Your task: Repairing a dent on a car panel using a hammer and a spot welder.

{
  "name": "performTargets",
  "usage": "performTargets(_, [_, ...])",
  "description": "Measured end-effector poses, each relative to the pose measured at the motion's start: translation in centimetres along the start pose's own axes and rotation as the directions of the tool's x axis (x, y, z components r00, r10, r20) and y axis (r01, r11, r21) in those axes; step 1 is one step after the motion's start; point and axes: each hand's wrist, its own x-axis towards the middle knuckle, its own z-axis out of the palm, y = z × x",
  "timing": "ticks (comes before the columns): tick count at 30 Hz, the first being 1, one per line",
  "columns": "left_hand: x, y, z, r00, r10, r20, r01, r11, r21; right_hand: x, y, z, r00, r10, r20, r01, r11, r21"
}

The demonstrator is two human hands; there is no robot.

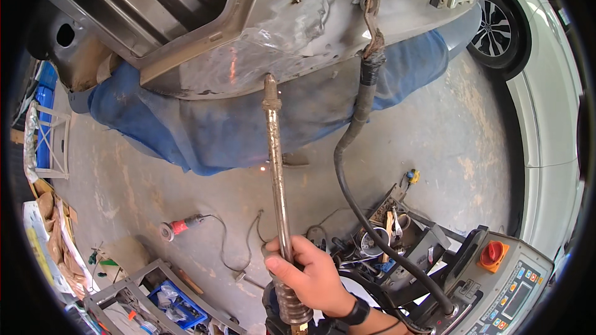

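My right hand (307, 276), with a dark watch band (358, 310) on its wrist, is closed around the metal rod of a slide hammer dent puller (277, 167). The tool points away from me, its tip at the lower edge of a bare-metal car body panel (279, 34); whether it touches is hard to tell. A reddish-orange streak (233, 65) shows on the sanded metal left of the tip. Below my hand is the puller's ribbed weight (292, 304). A ground clamp (371, 9) is fixed to the panel at upper right. My left hand does not show.
Blue cloth (217, 142) hangs under the panel. A thick cable (351, 192) runs from the clamp to a welder console (503, 285) with a red knob. A red angle grinder (178, 227) lies on the floor. A tool cart (124, 298) stands lower left, a white car (549, 111) right.
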Motion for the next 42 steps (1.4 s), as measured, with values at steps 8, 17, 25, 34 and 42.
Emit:
performTargets(8, [0.0, -0.1, -0.2, 0.999, -0.007, -0.039, 0.007, 1.0, -0.006, 3.5, 3.0, -0.5, 0.791, -0.3, 0.533, -0.373, 0.454, 0.809])
performTargets(17, [-0.2, 0.3, 1.2, 0.992, 0.123, -0.011, -0.117, 0.964, 0.239, -1.5, -2.9, 0.5, 0.972, -0.14, -0.188, 0.036, 0.88, -0.473])
performTargets(25, [-0.6, 0.4, 2.2, 0.947, 0.304, 0.103, -0.311, 0.79, 0.528, -0.5, -4.0, -0.6, 0.991, -0.073, -0.112, 0.018, 0.904, -0.427])
performTargets(34, [-0.6, 0.2, 3.4, 1.0, -0.016, 0.001, 0.016, 0.992, 0.123, 0.0, -3.9, -1.3, 0.981, -0.139, -0.138, 0.07, 0.905, -0.42])
performTargets(42, [0.1, -1.8, 2.4, 0.999, -0.014, 0.032, 0.012, 0.999, 0.044, -0.5, -1.9, -2.7, 0.992, -0.035, -0.121, 0.023, 0.994, -0.103])
